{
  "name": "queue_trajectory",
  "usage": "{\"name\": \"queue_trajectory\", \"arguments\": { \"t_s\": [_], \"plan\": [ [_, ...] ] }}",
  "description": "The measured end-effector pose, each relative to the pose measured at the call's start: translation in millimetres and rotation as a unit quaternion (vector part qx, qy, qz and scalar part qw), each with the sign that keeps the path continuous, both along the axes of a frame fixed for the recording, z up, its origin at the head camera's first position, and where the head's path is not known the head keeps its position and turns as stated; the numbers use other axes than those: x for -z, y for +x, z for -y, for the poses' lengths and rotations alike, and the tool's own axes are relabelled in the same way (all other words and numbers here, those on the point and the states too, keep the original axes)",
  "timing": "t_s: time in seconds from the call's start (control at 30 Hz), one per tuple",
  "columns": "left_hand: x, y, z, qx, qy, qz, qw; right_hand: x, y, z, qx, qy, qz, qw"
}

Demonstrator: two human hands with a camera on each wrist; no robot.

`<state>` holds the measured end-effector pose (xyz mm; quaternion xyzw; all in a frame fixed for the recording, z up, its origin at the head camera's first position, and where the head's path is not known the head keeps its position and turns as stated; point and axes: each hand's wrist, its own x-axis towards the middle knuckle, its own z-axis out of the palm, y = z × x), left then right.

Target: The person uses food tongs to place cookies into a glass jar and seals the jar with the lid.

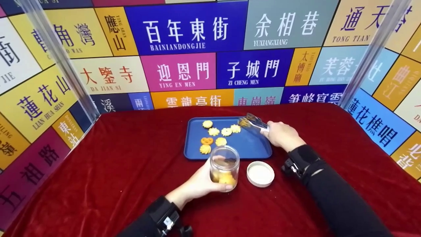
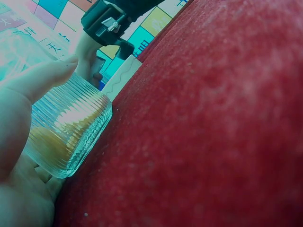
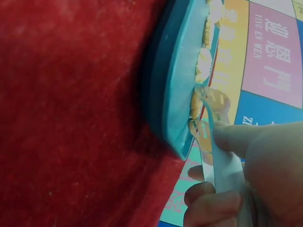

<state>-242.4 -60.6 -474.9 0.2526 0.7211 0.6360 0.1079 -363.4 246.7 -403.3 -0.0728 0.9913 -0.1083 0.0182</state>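
A ribbed clear glass jar (image 1: 225,164) stands upright in the grip of my left hand (image 1: 199,180), thumb across its front. Yellow cookies (image 2: 49,142) lie in its bottom, and its mouth is uncovered. My right hand (image 1: 283,134) holds metal tongs (image 1: 259,123) over the back right of a blue tray (image 1: 255,146). In the right wrist view, the tong tips lie on both sides of a cookie (image 3: 195,105) at the tray's end. Several pale swirled cookies (image 1: 213,131) and a pretzel-shaped cookie (image 1: 207,141) lie on the tray's left and middle.
A round white lid (image 1: 260,174) lies on the red velvet cloth (image 1: 131,164), right of the jar and in front of the tray. Behind the table rises a wall of coloured signs (image 1: 184,29), with clear upright posts (image 1: 375,52) at both sides.
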Motion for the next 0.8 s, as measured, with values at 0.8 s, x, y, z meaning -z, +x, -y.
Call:
{"name": "queue_trajectory", "arguments": {
  "t_s": [0.8],
  "plan": [
    [0.6,-0.9,-2,0.0,-0.004,-0.002,1.0,-0.9,-0.6,1,0.016,-0.067,0.019,0.997]
  ]
}}
